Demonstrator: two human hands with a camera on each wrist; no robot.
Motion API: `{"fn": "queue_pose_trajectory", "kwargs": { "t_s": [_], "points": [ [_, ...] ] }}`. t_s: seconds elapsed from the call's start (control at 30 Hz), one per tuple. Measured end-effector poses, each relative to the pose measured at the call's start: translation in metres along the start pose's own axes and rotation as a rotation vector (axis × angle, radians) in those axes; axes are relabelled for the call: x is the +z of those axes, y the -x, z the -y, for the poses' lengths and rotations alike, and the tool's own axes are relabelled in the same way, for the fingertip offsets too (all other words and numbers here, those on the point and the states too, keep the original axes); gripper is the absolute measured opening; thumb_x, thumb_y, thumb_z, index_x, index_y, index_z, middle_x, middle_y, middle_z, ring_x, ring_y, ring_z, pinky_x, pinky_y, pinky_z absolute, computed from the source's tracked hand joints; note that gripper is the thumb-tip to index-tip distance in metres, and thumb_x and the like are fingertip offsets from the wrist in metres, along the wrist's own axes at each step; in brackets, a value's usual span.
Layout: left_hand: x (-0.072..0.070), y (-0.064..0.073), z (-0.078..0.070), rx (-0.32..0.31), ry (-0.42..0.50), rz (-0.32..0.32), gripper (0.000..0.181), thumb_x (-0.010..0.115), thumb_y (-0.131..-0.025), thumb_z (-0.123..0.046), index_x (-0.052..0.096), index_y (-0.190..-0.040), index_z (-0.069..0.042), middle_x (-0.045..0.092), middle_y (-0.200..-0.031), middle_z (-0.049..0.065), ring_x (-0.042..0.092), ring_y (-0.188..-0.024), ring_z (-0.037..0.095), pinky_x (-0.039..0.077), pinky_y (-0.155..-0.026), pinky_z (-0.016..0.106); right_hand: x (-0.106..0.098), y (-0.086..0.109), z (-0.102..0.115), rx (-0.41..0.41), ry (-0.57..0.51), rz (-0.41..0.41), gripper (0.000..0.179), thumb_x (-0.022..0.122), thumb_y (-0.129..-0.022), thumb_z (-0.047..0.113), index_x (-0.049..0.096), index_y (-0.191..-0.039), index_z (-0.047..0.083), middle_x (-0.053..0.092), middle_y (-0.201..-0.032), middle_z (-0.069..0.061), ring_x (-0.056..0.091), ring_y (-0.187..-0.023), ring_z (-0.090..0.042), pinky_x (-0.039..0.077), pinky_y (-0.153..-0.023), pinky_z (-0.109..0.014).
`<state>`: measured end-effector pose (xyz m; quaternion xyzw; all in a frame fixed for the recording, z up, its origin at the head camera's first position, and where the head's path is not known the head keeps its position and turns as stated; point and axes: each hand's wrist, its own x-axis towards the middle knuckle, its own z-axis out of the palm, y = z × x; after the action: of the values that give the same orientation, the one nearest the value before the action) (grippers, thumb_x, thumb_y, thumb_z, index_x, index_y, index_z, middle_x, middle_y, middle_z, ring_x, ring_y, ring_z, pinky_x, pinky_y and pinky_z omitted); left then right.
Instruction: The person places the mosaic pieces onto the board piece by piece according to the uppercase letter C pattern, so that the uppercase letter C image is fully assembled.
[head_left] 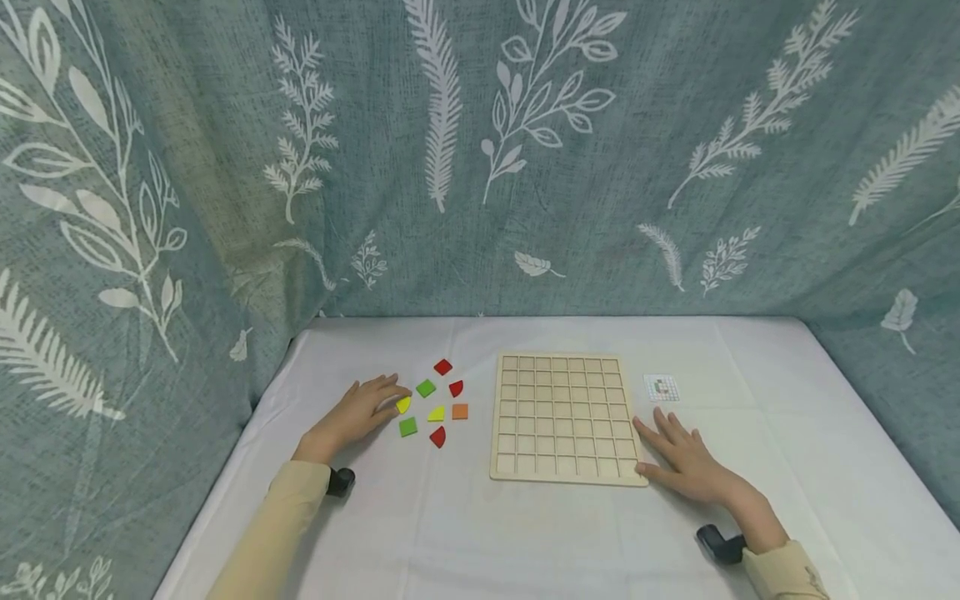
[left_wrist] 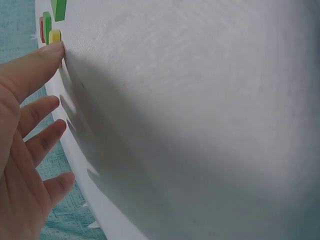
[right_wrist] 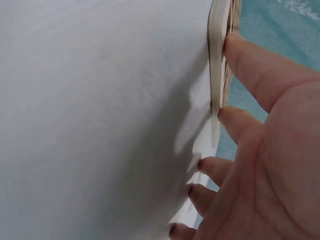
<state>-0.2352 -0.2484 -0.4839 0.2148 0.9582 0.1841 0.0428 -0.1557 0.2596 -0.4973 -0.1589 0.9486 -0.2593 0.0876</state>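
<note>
Right hand (head_left: 686, 465), spread wide, touches the right edge of the board (head_left: 567, 417); light pressure should steady it | left hand (head_left: 358, 412) pinches yellow piece (head_left: 403, 405), left of board, near green piece (head_left: 426, 387); lifting straight up should avoid nudging | card (head_left: 662, 388) beyond right hand

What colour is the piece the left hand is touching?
Yellow; that piece shows best in the head view.
</note>
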Motion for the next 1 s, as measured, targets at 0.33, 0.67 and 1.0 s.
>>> {"fn": "queue_pose_trajectory", "kwargs": {
  "t_s": [0.33,0.67,1.0],
  "points": [
    [-0.002,-0.002,-0.001,0.02,0.021,-0.007,0.024,0.06,-0.09,-0.017,0.062,-0.113,-0.011,0.043,-0.138,0.022,0.036,-0.13,0.039,0.02,-0.101,0.066,-0.001,0.0,-0.003,-0.025,-0.032,-0.006,0.067,0.057,-0.087,0.042,0.036,-0.142,0.01,0.015,-0.147,-0.032,0.007,-0.133,-0.056,0.0,-0.096,-0.073],
    [-0.001,-0.002,-0.003,0.029,-0.03,-0.063,0.024,0.066,-0.085,-0.025,0.063,-0.105,-0.012,0.049,-0.135,0.019,0.044,-0.125,0.037,0.028,-0.099,0.062,-0.002,-0.002,-0.004,-0.014,-0.081,0.024,0.067,0.056,-0.088,0.042,0.035,-0.143,0.01,0.011,-0.149,-0.031,0.003,-0.135,-0.052,-0.006,-0.099,-0.07],
    [0.001,-0.004,-0.012,0.047,-0.057,-0.165,0.026,0.071,-0.08,-0.031,0.065,-0.097,-0.013,0.051,-0.132,0.018,0.045,-0.122,0.039,0.035,-0.099,0.052,-0.001,-0.001,-0.005,-0.005,-0.071,0.019,0.067,0.055,-0.088,0.043,0.035,-0.143,0.01,0.011,-0.149,-0.03,0.003,-0.135,-0.052,-0.006,-0.099,-0.069]
  ]
}}
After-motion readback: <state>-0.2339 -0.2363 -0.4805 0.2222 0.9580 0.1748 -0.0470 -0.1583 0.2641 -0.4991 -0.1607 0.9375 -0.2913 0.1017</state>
